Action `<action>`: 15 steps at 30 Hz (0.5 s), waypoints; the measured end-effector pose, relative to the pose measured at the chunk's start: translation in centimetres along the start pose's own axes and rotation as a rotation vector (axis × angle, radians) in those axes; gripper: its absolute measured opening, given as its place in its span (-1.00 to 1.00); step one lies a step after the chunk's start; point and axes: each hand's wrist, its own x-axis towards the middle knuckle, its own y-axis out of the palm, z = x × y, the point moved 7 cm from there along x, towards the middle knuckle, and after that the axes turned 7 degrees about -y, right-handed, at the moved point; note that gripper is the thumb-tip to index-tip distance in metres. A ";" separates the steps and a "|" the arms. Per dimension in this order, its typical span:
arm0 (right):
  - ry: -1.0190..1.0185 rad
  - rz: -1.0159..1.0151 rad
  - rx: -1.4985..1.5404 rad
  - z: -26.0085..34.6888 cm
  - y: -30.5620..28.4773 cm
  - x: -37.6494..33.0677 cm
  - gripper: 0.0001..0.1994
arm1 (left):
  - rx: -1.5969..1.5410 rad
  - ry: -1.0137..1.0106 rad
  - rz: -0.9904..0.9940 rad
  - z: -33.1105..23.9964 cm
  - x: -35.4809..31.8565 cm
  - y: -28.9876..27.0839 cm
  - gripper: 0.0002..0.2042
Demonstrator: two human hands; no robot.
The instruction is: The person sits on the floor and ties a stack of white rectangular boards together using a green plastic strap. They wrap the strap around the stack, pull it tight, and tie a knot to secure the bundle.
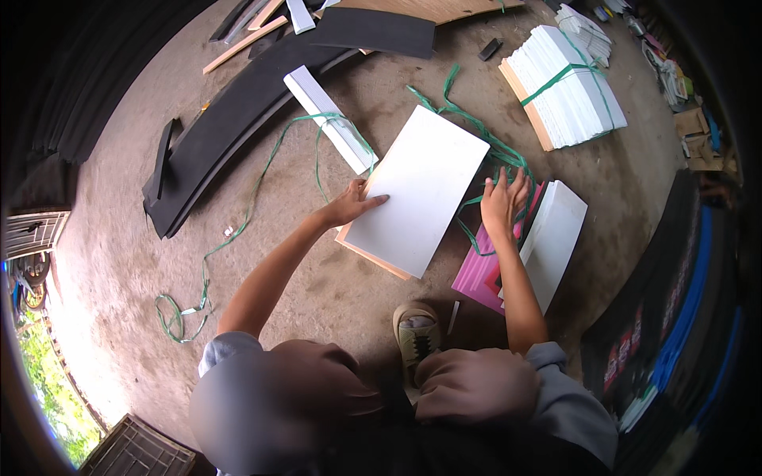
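A stack of white boards with a tan layer below, topped by a white board (pixel 421 190), lies slanted on the floor before me. My left hand (pixel 355 204) grips its left edge, thumb on the top face and fingers along the side. To the right, my right hand (pixel 506 205) has its fingers curled loosely about green twine (pixel 500 151); the strands partly hide behind the fingers. Under that hand lie pink sheets (pixel 476 278) beside white sheets (pixel 559 226). A narrow white bundle (pixel 332 119), tied with thin green twine, rests beyond the stack's left corner.
At the upper right stands a white board bundle (pixel 567 87) tied with green twine. Long black panels (pixel 238 119) curve across the upper left. Dark and blue sheets (pixel 683 293) lean at the right. My shoe (pixel 417 337) is close to the stack's near edge.
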 end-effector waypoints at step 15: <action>-0.464 0.070 0.286 15.1 -0.4 -2.2 -0.39 | 0.027 0.009 -0.176 -0.5 2.8 -1.1 -0.46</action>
